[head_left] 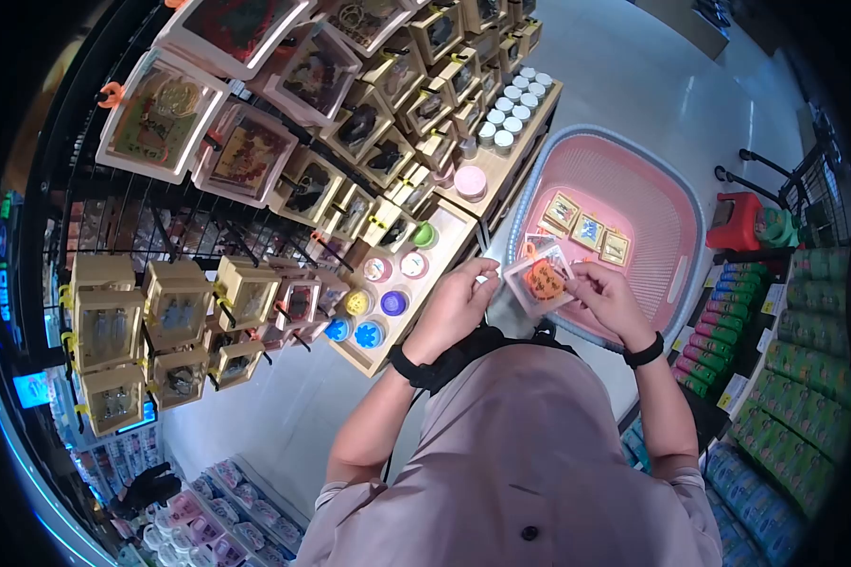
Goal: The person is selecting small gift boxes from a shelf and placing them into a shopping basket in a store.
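My right hand [607, 298] pinches the right edge of a small pale-pink framed box [539, 283] with a clear front. Behind its window sits an orange item with dark markings, whose kind I cannot make out. My left hand [459, 307] is just left of that box, apart from it, with thumb and fingers drawn together. Something small and whitish shows at its fingertips, too small to name. Beyond both hands stands a large pink basket [676, 208] with a grey-blue rim. Several small framed boxes lie in it, including one with blue contents [588, 231].
On the left, a black wire rack [175, 222] carries several hanging wooden and pink window boxes. A wooden ledge [452, 227] holds colourful round tubs and white-lidded jars [512, 125]. To the right are a red stool-like object [734, 223] and shelves of green packages [799, 383].
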Available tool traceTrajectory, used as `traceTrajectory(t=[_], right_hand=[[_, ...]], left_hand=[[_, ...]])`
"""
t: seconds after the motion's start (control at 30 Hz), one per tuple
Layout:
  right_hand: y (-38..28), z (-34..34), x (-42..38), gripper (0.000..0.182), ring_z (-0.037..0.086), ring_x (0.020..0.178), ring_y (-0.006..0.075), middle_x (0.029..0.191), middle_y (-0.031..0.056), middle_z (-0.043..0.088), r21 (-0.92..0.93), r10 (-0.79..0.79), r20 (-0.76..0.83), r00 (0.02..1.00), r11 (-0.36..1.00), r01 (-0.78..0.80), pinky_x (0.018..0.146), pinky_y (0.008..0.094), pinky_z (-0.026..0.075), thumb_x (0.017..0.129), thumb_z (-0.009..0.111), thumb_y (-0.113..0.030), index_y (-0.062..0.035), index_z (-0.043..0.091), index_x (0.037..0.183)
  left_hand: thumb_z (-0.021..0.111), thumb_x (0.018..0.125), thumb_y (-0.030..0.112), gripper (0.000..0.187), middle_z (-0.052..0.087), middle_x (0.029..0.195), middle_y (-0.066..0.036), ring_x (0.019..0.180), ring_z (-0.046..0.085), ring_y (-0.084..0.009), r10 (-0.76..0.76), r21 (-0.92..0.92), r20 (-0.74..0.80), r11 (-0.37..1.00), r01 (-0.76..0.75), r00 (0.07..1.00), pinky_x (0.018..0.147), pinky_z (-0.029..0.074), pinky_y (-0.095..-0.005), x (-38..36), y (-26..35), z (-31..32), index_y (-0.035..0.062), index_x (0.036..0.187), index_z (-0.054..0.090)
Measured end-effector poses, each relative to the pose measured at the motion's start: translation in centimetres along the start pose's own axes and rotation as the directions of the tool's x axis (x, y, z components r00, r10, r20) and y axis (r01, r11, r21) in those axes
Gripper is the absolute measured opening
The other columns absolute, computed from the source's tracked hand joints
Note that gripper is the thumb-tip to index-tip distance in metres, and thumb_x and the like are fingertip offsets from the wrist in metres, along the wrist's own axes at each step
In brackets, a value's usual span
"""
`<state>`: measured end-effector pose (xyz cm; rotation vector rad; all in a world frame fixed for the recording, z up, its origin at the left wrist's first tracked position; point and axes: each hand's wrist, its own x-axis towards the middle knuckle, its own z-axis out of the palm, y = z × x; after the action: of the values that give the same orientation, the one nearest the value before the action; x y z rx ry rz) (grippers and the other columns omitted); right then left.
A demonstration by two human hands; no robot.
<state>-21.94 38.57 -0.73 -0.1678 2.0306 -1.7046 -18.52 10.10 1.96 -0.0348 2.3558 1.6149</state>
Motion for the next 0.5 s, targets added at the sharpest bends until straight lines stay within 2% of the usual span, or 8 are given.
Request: traceTrajectory(t=[0.13,0.17,0.2,0.3,0.33,0.43,0.47,0.5], right_hand=[[6.2,-5.3,2.6,0.020,0.057,0.066,0.0051,0.081,-0.0002,0.064,-0.018,0.121,-0.259,0.958,0.991,-0.131,0.058,0.0241,0.049,0.098,0.065,-0.014,0.0043,0.068,0.105],[8.6,-6.8,3.3,0.020,0.058,0.066,0.0063,0.078,0.0003,0.063,-0.060,0.151,-0.304,0.941,0.982,-0.177,0.058,0.0249,0.049,0.098,0.064,-0.015,0.0041,0.068,0.102],[10.9,-8.1,4.0,0.020,0.059,0.065,0.0075,0.075,0.0008,0.062,-0.098,0.178,-0.349,0.920,0.969,-0.225,0.058,0.0256,0.050,0.098,0.064,-0.015,0.0039,0.069,0.100],[16.1,-10.5,5.5,0.023,0.062,0.064,0.0112,0.067,0.0033,0.061,0.074,0.397,-0.421,0.816,0.911,-0.405,0.057,0.0268,0.049,0.096,0.064,-0.018,0.0027,0.070,0.090],[17.7,-10.9,6.0,0.024,0.064,0.066,0.0156,0.070,0.0070,0.064,0.007,0.415,-0.453,0.789,0.886,-0.463,0.059,0.0296,0.051,0.095,0.063,-0.019,0.0031,0.070,0.091],[22.6,-11.1,7.1,0.028,0.070,0.077,0.0286,0.080,0.0180,0.070,-0.213,0.429,-0.520,0.739,0.772,-0.599,0.069,0.0381,0.055,0.092,0.063,-0.022,0.0044,0.072,0.094],[24.1,-10.9,7.1,0.029,0.071,0.082,0.0329,0.085,0.0215,0.071,-0.302,0.418,-0.527,0.740,0.722,-0.623,0.074,0.0409,0.055,0.091,0.063,-0.023,0.0046,0.072,0.095],[25.7,-10.9,7.3,0.031,0.071,0.087,0.0373,0.091,0.0251,0.072,-0.390,0.407,-0.530,0.744,0.663,-0.640,0.079,0.0438,0.055,0.090,0.063,-0.024,0.0049,0.073,0.096]], left_hand=[[0.067,0.098,0.016,0.033,0.064,0.086,-0.005,0.073,0.055,-0.0102,0.027,0.144,-0.092,0.989,-0.014,0.995,0.066,0.048,-0.0262,-0.7,-1.2,0.1,-0.0028,0.124,0.062],[0.066,0.095,0.016,0.034,0.068,0.107,-0.017,0.081,0.063,-0.0226,-0.035,0.111,-0.075,0.993,0.043,0.997,0.072,0.052,-0.0337,-1.2,-2.3,0.1,-0.0022,0.123,0.062],[0.067,0.095,0.016,0.034,0.068,0.105,-0.016,0.078,0.063,-0.0212,-0.036,0.117,-0.092,0.992,0.047,0.995,0.071,0.052,-0.0330,-1.7,-3.7,0.1,-0.0022,0.123,0.062],[0.067,0.096,0.015,0.032,0.068,0.092,-0.013,0.070,0.061,-0.0160,-0.112,0.106,-0.148,0.986,0.129,0.983,0.065,0.051,-0.0304,-3.6,-7.2,0.1,-0.0028,0.123,0.062],[0.066,0.096,0.014,0.031,0.067,0.085,-0.012,0.066,0.060,-0.0135,-0.131,0.082,-0.178,0.986,0.148,0.975,0.061,0.049,-0.0293,-4.4,-8.6,0.2,-0.0034,0.122,0.062],[0.066,0.097,0.013,0.031,0.068,0.086,-0.012,0.067,0.060,-0.0133,-0.156,0.063,-0.213,0.983,0.173,0.965,0.061,0.049,-0.0290,-6.7,-10.6,0.3,-0.0034,0.122,0.062],[0.065,0.098,0.010,0.033,0.068,0.102,-0.007,0.082,0.064,-0.0118,-0.282,0.061,-0.148,0.954,0.294,0.948,0.073,0.052,-0.0261,-7.4,-10.5,-0.2,-0.0045,0.127,0.059],[0.065,0.098,0.010,0.033,0.068,0.101,-0.007,0.082,0.064,-0.0120,-0.293,0.049,-0.173,0.951,0.305,0.940,0.073,0.052,-0.0262,-8.0,-10.7,-0.3,-0.0045,0.127,0.059]])
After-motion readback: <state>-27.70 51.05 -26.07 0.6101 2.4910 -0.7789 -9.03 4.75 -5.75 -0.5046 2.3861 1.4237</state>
